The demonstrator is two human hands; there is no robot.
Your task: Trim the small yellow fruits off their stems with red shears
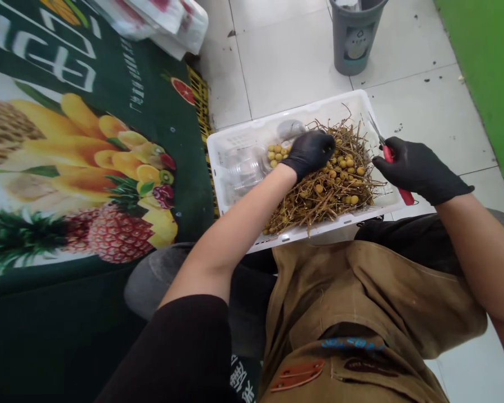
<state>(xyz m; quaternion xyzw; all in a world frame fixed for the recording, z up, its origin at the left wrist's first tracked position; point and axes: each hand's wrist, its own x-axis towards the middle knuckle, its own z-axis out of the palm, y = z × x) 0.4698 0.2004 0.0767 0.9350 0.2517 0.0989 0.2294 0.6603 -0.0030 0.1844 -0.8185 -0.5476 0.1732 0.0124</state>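
Note:
A white plastic crate (285,112) holds a heap of brown twigs (306,204) with round yellow-brown longans (348,163) among them. My left hand (311,152), in a black glove, is over the heap with its fingers curled in. Whatever it grips is hidden from view. Just left of it, more longans (276,152) are grouped by a clear plastic tub. My right hand (420,170), also gloved in black, is closed around red-handled scissors (387,153) beyond the crate's right side. Their metal blades point up and away, slightly apart.
Clear plastic containers (242,168) occupy the crate's left end. Behind the crate, a grey bin (355,39) stands on the tiled floor. A fruit-printed banner (151,84) covers the left side, with white plastic bags (163,22) at its top. My brown apron (361,291) is close in front.

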